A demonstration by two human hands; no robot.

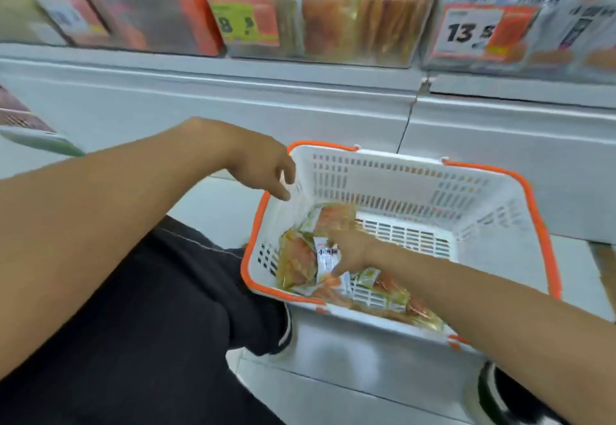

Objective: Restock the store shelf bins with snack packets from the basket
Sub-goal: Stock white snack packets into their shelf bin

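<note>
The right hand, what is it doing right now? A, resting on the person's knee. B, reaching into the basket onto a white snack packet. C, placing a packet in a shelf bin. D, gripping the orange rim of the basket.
B: the right hand is down inside the white basket with its fingers on a white snack packet among the orange ones, well below the shelf bins.
</note>
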